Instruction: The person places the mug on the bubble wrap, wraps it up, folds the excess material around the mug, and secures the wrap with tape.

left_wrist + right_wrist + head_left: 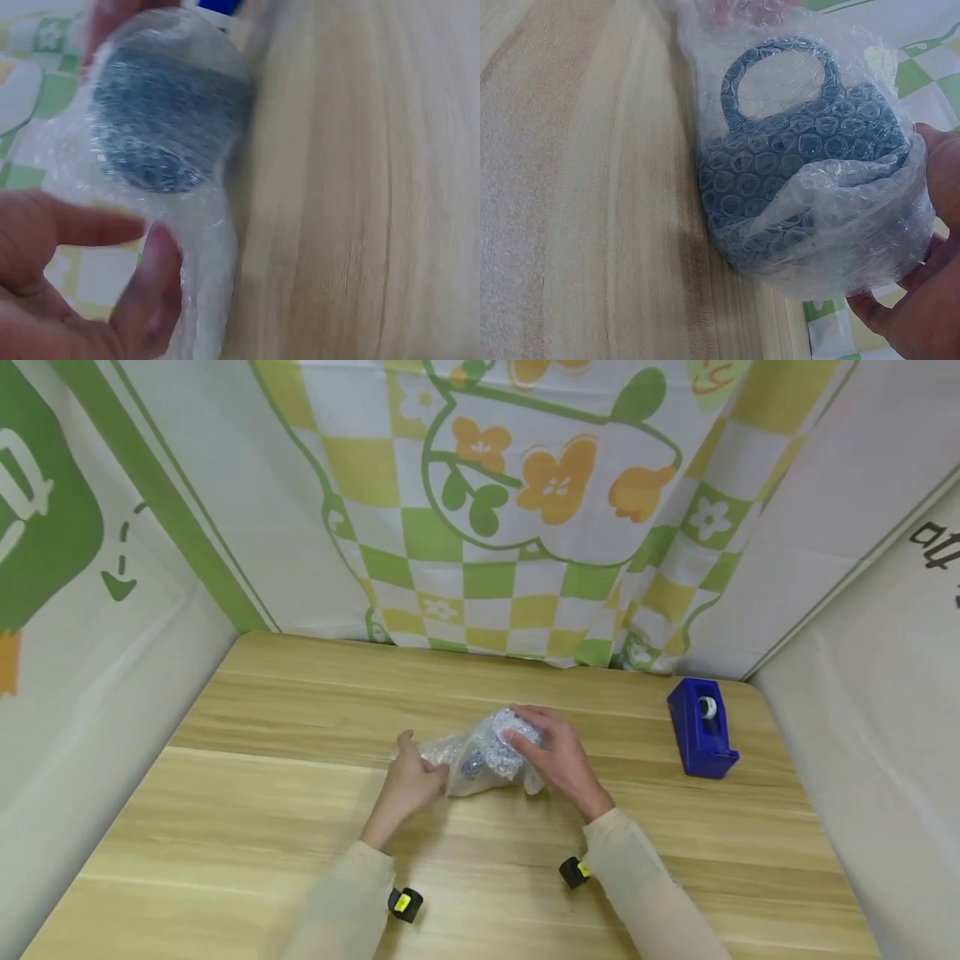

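A dark blue object [757,165] with a loop handle [730,86], shaped like a mug, lies inside clear bubble wrap [847,225]. Its blue shows through the wrap in both wrist views. My right hand [561,758] grips the wrapped body from the right, thumb on the near side and fingers over the far top. On the other side, my left hand [412,781] pinches the loose, flattened end of the wrap between thumb and fingers. The wrapped bundle is held close over the wooden table.
A blue tape dispenser [696,735] with a small roll stands at the table's right rear. Behind the wooden table [247,827] hangs a green and yellow checked cloth [495,585]. White printed walls [892,693] rise on both sides. Each sleeve carries a small black wrist device [406,905].
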The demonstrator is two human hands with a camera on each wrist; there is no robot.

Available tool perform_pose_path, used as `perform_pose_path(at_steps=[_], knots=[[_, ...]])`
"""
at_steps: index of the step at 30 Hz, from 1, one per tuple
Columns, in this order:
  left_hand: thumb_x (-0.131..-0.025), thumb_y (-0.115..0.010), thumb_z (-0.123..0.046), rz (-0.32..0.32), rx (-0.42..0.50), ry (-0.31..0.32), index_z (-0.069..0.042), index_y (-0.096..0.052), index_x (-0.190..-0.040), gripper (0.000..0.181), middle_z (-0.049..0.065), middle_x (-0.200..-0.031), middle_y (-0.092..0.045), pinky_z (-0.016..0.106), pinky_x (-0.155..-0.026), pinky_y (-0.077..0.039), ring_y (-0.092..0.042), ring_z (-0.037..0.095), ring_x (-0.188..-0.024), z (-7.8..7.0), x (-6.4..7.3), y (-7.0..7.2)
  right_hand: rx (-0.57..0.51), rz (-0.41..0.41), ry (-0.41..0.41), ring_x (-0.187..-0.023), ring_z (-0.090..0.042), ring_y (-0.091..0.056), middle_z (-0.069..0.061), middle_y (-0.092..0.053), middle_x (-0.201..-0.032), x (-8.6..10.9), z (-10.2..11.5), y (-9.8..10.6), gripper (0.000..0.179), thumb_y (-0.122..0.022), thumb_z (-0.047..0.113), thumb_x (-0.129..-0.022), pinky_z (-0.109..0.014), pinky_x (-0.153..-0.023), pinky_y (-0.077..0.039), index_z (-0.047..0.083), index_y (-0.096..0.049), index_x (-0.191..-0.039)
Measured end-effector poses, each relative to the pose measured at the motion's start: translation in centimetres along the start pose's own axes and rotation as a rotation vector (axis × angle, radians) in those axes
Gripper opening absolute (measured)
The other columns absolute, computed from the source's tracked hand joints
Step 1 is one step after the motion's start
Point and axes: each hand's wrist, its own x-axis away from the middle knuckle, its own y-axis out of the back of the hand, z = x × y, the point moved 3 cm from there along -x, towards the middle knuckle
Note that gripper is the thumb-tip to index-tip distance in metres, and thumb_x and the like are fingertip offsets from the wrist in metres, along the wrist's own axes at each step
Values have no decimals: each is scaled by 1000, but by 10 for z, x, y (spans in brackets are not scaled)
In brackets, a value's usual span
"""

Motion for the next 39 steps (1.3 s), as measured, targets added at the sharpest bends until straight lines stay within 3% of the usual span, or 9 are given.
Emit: perform_pose_path(at_steps=[5,11,14,18,23,28,32,36,39], knots=[[-88,-79,-22,-107,-426,10,22,-25,-147,91,45,-137,-32,59,-89,-52,-46,57,-117,0,-5,-2,-5,0,19,-131,-36,-52,-17,-58,-140,0,-1,-2,47,-73,23,-96,-52,-112,-40,5,-62,-138],[-79,-87,-40,-175,-682,26,16,-55,-123,78,40,-119,-52,63,-92,-35,-45,52,-113,-4,-7,-2,-3,-4,-5,-132,-35,-51,-16,-58,-141,1,-2,-1,46,-71,24,-97,-52,-112,-39,6,-62,-138],[-79,-88,-34,-167,-604,36,6,-61,-87,48,27,-98,-60,54,-81,-42,-52,41,-91,-4,-7,-3,3,-1,-19,-133,-35,-51,-15,-57,-142,2,-3,0,47,-71,25,-97,-52,-112,-39,7,-62,-139],[-83,-81,-17,-121,-422,69,-4,-54,-70,33,17,-91,-57,43,-61,-47,-53,30,-71,-5,-7,-6,6,-4,-21,-133,-35,-51,-15,-57,-142,2,-3,0,47,-71,26,-97,-51,-113,-39,7,-62,-139],[-85,-69,-10,-37,-309,82,4,-57,-89,18,17,-88,-56,43,-57,-49,-54,30,-69,-7,-7,-3,10,-9,5,-132,-36,-52,-17,-57,-141,2,-1,0,47,-71,25,-97,-54,-111,-40,5,-62,-139],[-92,-55,-5,75,-28,76,22,-39,-130,50,37,-122,-50,50,-82,-54,-55,41,-97,-11,-8,8,14,-6,2,-132,-35,-52,-15,-58,-141,3,0,1,46,-71,26,-97,-51,-111,-42,8,-62,-139],[-102,-49,-20,151,230,144,21,-16,-147,69,40,-146,-29,59,-101,-46,-41,50,-126,-15,-8,11,18,-2,5,-133,-34,-52,-15,-58,-141,2,0,0,46,-71,26,-97,-51,-111,-41,7,-62,-139],[-104,-53,-41,141,324,185,15,-10,-152,86,37,-154,-20,58,-106,-43,-33,49,-135,-17,-10,9,14,-5,12,-132,-34,-52,-15,-57,-141,2,0,0,47,-71,25,-97,-51,-111,-41,5,-62,-139],[-98,-65,-38,77,284,173,15,-21,-149,85,36,-147,-32,53,-102,-47,-44,44,-126,-18,-12,6,12,-12,9,-132,-35,-52,-15,-58,-141,2,-1,0,46,-72,23,-97,-51,-112,-41,6,-62,-138]])
